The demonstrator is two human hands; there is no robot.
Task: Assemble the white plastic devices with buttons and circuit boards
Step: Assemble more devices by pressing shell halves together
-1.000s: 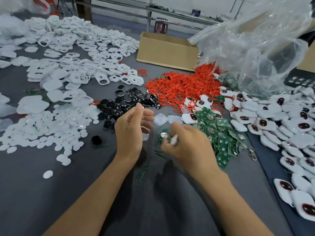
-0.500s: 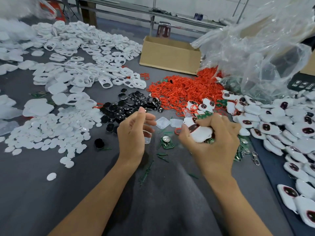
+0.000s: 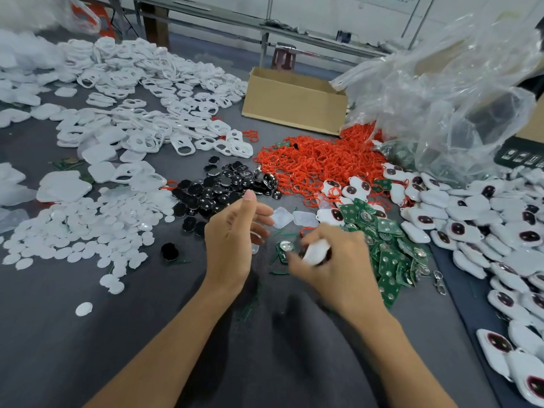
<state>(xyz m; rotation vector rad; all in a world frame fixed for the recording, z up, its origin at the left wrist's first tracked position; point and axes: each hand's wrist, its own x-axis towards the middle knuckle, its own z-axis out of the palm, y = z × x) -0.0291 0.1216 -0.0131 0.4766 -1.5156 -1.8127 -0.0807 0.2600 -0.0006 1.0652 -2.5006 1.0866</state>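
Note:
My right hand [image 3: 335, 269] grips a white plastic shell [image 3: 316, 251], blurred by motion, just right of a green circuit board [image 3: 284, 249] with a silver cell that lies on the grey table. My left hand [image 3: 232, 242] hovers to the left of the board, thumb up and fingers loosely curled round a small translucent plastic piece [image 3: 255, 248]. A heap of green circuit boards [image 3: 388, 254] lies right of my right hand. Black buttons [image 3: 223, 192] are piled beyond my left hand.
Red rubber rings [image 3: 318, 160] are heaped at centre back, with a cardboard box [image 3: 294, 101] behind them. White discs [image 3: 73, 231] and white frames [image 3: 147, 119] cover the left. Assembled white devices [image 3: 485, 222] fill the right, under a clear plastic bag [image 3: 441, 98].
My right hand reached to the pile on the right, picked up a white shell, and brought it back down beside the circuit board. My left hand stayed in place.

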